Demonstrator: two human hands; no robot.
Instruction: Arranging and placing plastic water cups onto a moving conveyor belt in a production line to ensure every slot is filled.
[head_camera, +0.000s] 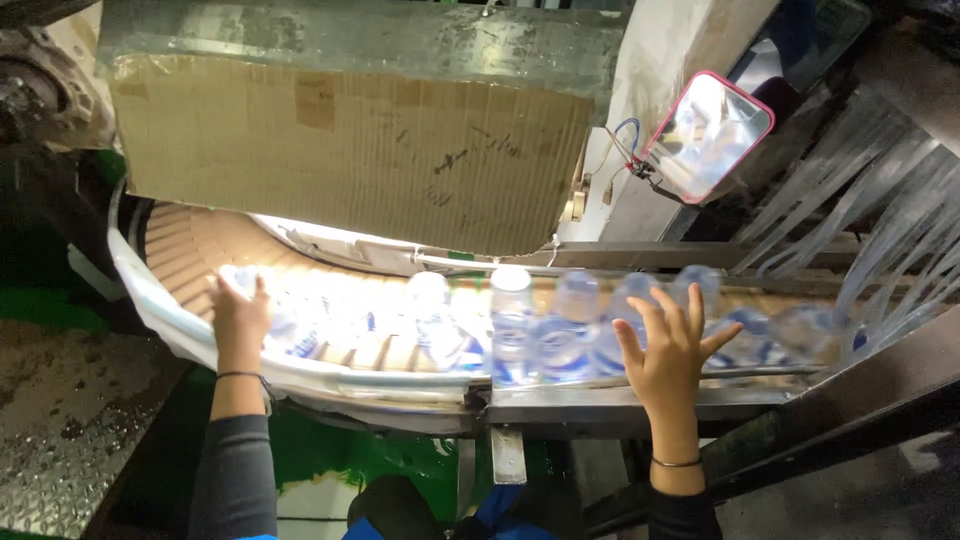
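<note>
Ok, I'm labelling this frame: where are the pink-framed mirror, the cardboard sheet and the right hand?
pink-framed mirror (712, 135), head view, centre of the glass.
cardboard sheet (350, 150), head view, middle of its face.
right hand (668, 350), head view, back of the hand.
</note>
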